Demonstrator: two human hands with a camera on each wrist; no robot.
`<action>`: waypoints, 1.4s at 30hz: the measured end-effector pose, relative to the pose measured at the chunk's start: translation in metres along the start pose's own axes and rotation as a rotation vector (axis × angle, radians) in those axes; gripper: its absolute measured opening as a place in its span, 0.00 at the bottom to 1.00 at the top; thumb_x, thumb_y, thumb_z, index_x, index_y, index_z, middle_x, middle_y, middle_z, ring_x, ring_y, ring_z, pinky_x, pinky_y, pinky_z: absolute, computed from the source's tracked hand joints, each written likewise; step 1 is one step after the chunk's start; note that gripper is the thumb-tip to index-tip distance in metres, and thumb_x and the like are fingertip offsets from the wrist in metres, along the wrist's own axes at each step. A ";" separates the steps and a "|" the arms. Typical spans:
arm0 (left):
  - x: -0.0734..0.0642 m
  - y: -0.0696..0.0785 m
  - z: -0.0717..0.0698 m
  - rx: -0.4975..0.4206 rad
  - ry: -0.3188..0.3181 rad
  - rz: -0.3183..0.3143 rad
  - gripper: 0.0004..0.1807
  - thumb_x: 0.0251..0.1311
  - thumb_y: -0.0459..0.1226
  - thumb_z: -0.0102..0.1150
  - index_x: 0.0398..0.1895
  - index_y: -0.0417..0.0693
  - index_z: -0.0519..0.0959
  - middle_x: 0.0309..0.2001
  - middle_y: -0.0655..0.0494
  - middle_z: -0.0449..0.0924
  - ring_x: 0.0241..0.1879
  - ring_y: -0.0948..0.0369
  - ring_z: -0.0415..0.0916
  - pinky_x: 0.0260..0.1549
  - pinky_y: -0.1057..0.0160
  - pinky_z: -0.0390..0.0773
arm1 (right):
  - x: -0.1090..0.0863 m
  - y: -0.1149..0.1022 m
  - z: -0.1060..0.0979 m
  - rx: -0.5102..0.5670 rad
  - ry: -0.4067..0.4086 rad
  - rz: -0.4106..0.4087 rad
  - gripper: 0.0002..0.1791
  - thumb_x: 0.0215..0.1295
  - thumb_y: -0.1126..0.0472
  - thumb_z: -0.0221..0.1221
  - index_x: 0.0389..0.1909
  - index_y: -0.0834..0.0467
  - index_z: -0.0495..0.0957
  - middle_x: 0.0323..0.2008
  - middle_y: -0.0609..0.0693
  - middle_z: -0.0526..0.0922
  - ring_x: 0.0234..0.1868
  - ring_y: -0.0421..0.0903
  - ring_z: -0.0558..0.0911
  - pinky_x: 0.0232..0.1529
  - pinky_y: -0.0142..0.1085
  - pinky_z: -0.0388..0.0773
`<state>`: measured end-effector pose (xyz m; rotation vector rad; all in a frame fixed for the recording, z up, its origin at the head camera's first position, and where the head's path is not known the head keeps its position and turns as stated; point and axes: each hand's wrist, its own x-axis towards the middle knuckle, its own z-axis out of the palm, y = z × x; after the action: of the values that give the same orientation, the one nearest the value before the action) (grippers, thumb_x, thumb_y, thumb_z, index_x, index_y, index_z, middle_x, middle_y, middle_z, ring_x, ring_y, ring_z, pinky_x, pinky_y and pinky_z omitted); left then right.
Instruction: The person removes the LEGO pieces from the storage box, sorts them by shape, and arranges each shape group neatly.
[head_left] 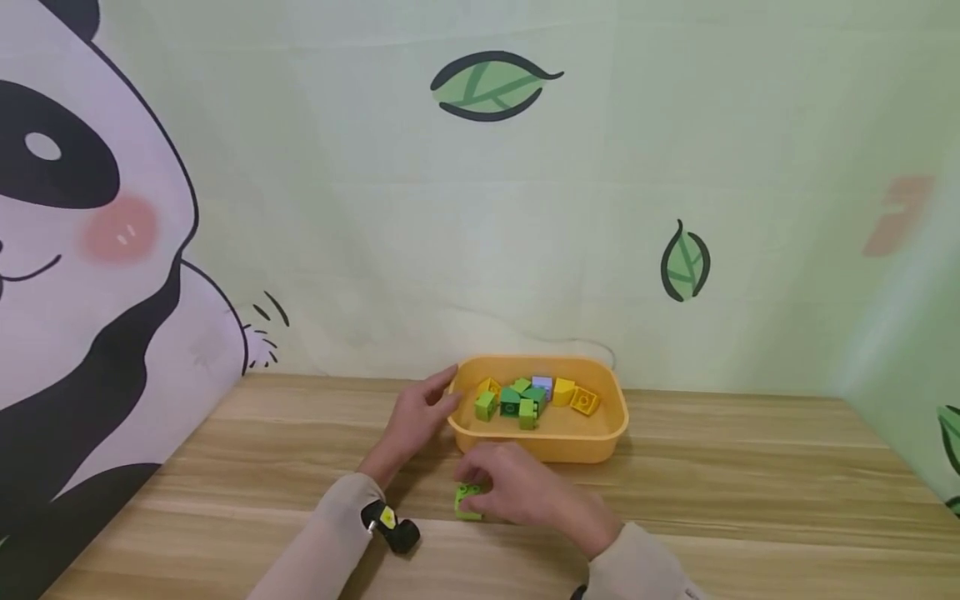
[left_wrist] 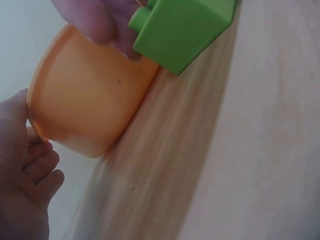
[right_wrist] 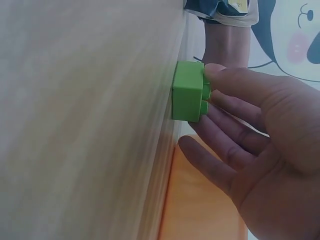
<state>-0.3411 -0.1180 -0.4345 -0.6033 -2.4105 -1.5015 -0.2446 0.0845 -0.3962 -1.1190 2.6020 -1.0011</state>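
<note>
Bright lime-green plastic makes up the block (right_wrist: 186, 95) near the front of the worktop (head_left: 750, 475), just on the person's side of the orange tub (head_left: 577, 451). The right hand (head_left: 517, 487) has it pinched, thumb on one side and fingertips on the other, studs facing up; from here I cannot tell whether its underside touches the wood or hangs just above it. The left hand (head_left: 417, 417) holds the tub lightly at its left end, thumb over the rim and fingers along the outside.

I'd expect the block to be light and stiff, hard to damage, its flat faces perhaps a little slick under dry fingers. Opposite side walls look the best place to take hold; the studs on top offer less to grip. The tub looks thin, light and slightly springy, so its rim is a sensible hold. More blocks lie loose inside it: yellow ones (head_left: 584, 401), greens (head_left: 510, 404) and a lavender one (head_left: 542, 383).

I see no brand I can read on the block or the tub. A yellow label (head_left: 387, 517) on the black wrist strap (head_left: 403, 537) carries marks too small to make out, and the reddish shape (head_left: 897, 214) on the wall is too faint to read.
</note>
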 end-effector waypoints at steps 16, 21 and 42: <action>0.000 0.001 0.000 -0.019 -0.014 -0.041 0.29 0.72 0.34 0.60 0.75 0.36 0.73 0.73 0.43 0.72 0.72 0.43 0.70 0.70 0.45 0.72 | -0.007 0.018 -0.011 0.035 -0.104 0.020 0.16 0.66 0.61 0.74 0.53 0.57 0.86 0.41 0.38 0.87 0.40 0.35 0.83 0.45 0.32 0.84; 0.000 0.000 -0.001 -0.011 -0.011 -0.043 0.29 0.72 0.34 0.60 0.74 0.37 0.73 0.73 0.43 0.73 0.71 0.43 0.72 0.69 0.45 0.73 | 0.003 0.050 0.004 0.033 -0.092 -0.008 0.18 0.65 0.56 0.75 0.54 0.53 0.86 0.42 0.36 0.86 0.41 0.34 0.84 0.45 0.32 0.85; -0.001 -0.002 -0.001 -0.005 -0.004 -0.005 0.28 0.71 0.34 0.60 0.73 0.34 0.74 0.71 0.41 0.74 0.70 0.42 0.73 0.68 0.44 0.73 | -0.013 -0.013 -0.035 0.069 0.046 0.086 0.17 0.68 0.62 0.72 0.55 0.61 0.85 0.50 0.52 0.88 0.51 0.50 0.85 0.57 0.49 0.84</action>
<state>-0.3411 -0.1200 -0.4363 -0.6021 -2.4133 -1.5101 -0.2406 0.1048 -0.3629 -0.9710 2.6043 -1.1015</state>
